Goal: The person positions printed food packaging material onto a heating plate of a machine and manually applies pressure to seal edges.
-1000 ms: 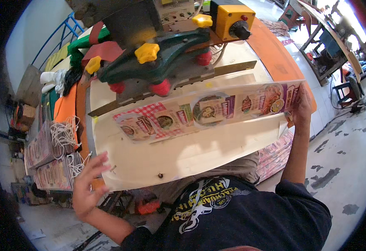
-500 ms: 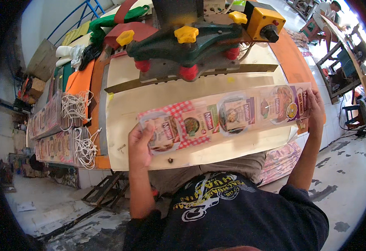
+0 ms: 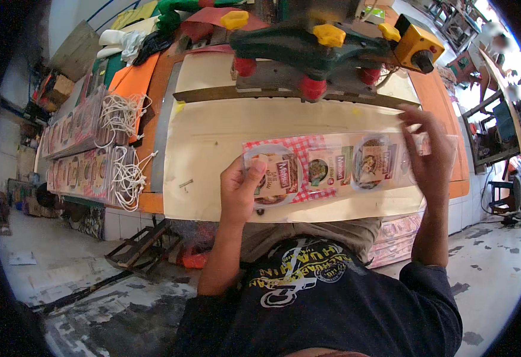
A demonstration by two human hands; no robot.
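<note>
A long printed plastic panel (image 3: 326, 169), patterned with food dishes and red-and-white check, is held by its left end in the left hand (image 3: 239, 187), the thumb pressed on its face and the fingers tucked beneath. It is placed over a cream sheet (image 3: 207, 154) toward the front edge of the orange worktop (image 3: 445, 113), its right end reaching toward the right edge. That end is partly covered by the right hand (image 3: 430, 157), whose fingers are parted and loosely bent; whether the panel is touched by them cannot be told. Toward the back edge, a metal bar (image 3: 207, 94) is set below a dark green press head (image 3: 296, 50) fitted with yellow star knobs (image 3: 330, 35). By the left edge, bundled printed panels (image 3: 79, 175) are topped with white cords (image 3: 129, 184)
</note>
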